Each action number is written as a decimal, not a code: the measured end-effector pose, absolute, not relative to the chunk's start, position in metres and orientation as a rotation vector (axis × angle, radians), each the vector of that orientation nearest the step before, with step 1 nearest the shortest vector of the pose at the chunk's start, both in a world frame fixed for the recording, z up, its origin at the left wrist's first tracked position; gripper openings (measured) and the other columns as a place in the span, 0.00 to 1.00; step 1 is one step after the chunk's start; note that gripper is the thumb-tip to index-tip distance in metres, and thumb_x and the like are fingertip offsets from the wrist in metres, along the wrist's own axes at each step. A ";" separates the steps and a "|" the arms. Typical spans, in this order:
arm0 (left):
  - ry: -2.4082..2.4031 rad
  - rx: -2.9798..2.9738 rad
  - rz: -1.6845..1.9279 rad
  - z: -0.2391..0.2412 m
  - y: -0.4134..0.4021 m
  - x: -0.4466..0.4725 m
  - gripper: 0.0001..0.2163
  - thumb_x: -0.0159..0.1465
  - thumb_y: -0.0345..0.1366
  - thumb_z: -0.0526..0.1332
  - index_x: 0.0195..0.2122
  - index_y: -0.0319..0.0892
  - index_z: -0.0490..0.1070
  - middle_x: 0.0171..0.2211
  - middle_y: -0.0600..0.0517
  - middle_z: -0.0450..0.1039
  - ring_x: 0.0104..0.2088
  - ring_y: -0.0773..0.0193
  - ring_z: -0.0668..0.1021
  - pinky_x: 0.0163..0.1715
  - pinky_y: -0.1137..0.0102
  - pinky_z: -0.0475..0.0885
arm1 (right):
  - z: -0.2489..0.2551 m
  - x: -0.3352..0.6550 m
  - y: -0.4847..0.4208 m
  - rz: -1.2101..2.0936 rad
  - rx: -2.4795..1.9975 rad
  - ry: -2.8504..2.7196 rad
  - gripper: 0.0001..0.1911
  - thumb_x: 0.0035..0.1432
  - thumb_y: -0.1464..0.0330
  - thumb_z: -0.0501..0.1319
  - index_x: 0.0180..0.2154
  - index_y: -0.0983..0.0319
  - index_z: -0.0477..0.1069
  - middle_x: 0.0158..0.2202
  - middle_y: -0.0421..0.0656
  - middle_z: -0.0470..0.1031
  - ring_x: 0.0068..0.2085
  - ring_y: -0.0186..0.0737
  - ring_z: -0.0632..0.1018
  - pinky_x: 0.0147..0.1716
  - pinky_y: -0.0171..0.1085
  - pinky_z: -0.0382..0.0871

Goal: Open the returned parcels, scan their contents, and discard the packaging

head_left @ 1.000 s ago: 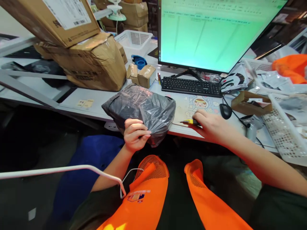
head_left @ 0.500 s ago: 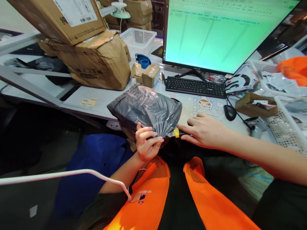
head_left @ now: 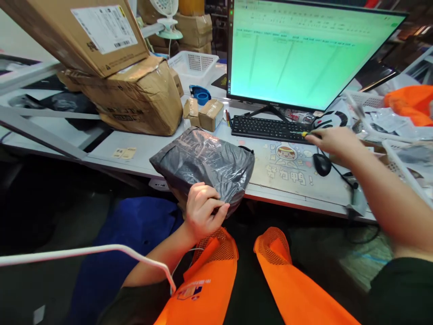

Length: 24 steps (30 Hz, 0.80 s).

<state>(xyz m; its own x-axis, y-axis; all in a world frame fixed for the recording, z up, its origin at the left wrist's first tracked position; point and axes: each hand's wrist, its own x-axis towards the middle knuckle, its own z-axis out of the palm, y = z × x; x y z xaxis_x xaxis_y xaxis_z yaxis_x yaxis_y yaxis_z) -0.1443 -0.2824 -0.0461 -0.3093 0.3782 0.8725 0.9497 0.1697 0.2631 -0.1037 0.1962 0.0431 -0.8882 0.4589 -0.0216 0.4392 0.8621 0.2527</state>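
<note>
A grey plastic mailer bag [head_left: 203, 164] lies over the near edge of the desk [head_left: 149, 146]. My left hand [head_left: 202, 212] is closed, pinching the bag's near edge. My right hand [head_left: 333, 140] is out over the right end of the black keyboard [head_left: 269, 127], fingers closed on a small yellow-tipped tool [head_left: 305, 134]. A black mouse [head_left: 321, 164] lies just below that hand on the cartoon desk mat [head_left: 287, 164].
A large monitor [head_left: 304, 52] with a green spreadsheet stands behind the keyboard. Stacked cardboard boxes [head_left: 128, 90] fill the left of the desk, with small boxes [head_left: 207, 113] and a blue tape roll [head_left: 199, 94] beside them. White baskets [head_left: 402, 162] and packets crowd the right.
My right hand has lifted from the desk's front edge beside the bag and moved up and right to the keyboard's end, carrying the yellow-tipped tool. My left hand stays on the bag.
</note>
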 end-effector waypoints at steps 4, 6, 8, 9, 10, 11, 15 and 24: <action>-2.297 -1.451 -0.671 0.009 -0.263 -0.165 0.17 0.70 0.49 0.70 0.31 0.44 0.70 0.31 0.50 0.76 0.34 0.56 0.79 0.36 0.63 0.73 | -0.026 -0.085 0.172 0.160 0.661 2.860 0.31 0.75 0.48 0.52 0.63 0.59 0.78 0.51 0.58 0.82 0.48 0.61 0.80 0.43 0.50 0.70; -2.485 -1.490 -0.323 0.026 -0.245 -0.176 0.23 0.67 0.57 0.71 0.27 0.43 0.71 0.26 0.49 0.75 0.30 0.54 0.80 0.29 0.63 0.68 | -0.053 -0.081 0.143 0.123 0.590 2.892 0.30 0.75 0.53 0.52 0.65 0.65 0.75 0.55 0.63 0.80 0.51 0.65 0.80 0.47 0.54 0.72; -2.566 -1.521 -0.049 0.033 -0.228 -0.183 0.23 0.68 0.57 0.70 0.28 0.42 0.74 0.25 0.47 0.76 0.29 0.51 0.82 0.27 0.64 0.64 | -0.065 -0.078 0.111 0.022 0.473 3.083 0.28 0.74 0.57 0.54 0.64 0.69 0.74 0.59 0.66 0.76 0.56 0.67 0.78 0.53 0.58 0.72; -2.584 -1.554 0.042 0.034 -0.222 -0.185 0.22 0.70 0.55 0.69 0.29 0.41 0.77 0.26 0.46 0.78 0.30 0.51 0.83 0.27 0.64 0.64 | -0.066 -0.076 0.094 -0.076 0.373 3.226 0.27 0.74 0.58 0.55 0.63 0.69 0.75 0.60 0.66 0.75 0.59 0.67 0.77 0.55 0.59 0.72; -2.597 -1.599 0.098 0.033 -0.217 -0.186 0.19 0.72 0.51 0.67 0.31 0.40 0.78 0.27 0.45 0.79 0.31 0.50 0.84 0.27 0.64 0.64 | -0.064 -0.074 0.075 -0.206 0.226 3.371 0.26 0.74 0.59 0.56 0.62 0.69 0.75 0.62 0.65 0.74 0.61 0.65 0.76 0.58 0.59 0.71; -2.612 -1.653 0.123 0.031 -0.214 -0.188 0.17 0.73 0.47 0.66 0.32 0.40 0.79 0.28 0.45 0.80 0.32 0.51 0.84 0.28 0.65 0.64 | -0.060 -0.070 0.056 -0.349 0.025 3.485 0.25 0.75 0.59 0.56 0.62 0.67 0.75 0.63 0.64 0.73 0.63 0.63 0.75 0.61 0.59 0.70; -2.614 -1.822 0.098 0.029 -0.217 -0.196 0.14 0.74 0.38 0.62 0.32 0.41 0.80 0.29 0.48 0.81 0.31 0.56 0.83 0.30 0.66 0.65 | -0.040 -0.062 -0.014 -0.602 -0.784 3.554 0.24 0.76 0.60 0.57 0.66 0.64 0.71 0.66 0.58 0.73 0.70 0.58 0.68 0.66 0.55 0.65; -2.233 -1.703 -0.001 0.066 -0.252 -0.239 0.16 0.67 0.36 0.56 0.22 0.42 0.72 0.22 0.48 0.70 0.28 0.57 0.77 0.33 0.63 0.67 | -0.045 -0.069 -0.043 -0.463 -0.809 3.640 0.20 0.80 0.61 0.55 0.35 0.60 0.76 0.37 0.47 0.77 0.47 0.48 0.73 0.52 0.47 0.57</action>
<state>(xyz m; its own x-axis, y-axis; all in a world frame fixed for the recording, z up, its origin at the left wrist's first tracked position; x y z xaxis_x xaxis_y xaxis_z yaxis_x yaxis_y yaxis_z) -0.2386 -0.2516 0.0656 -0.2298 0.9376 0.2610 0.9379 0.2850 -0.1979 -0.0693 -0.0434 -0.0447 -0.7319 -0.3075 0.6081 -0.4499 0.8883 -0.0923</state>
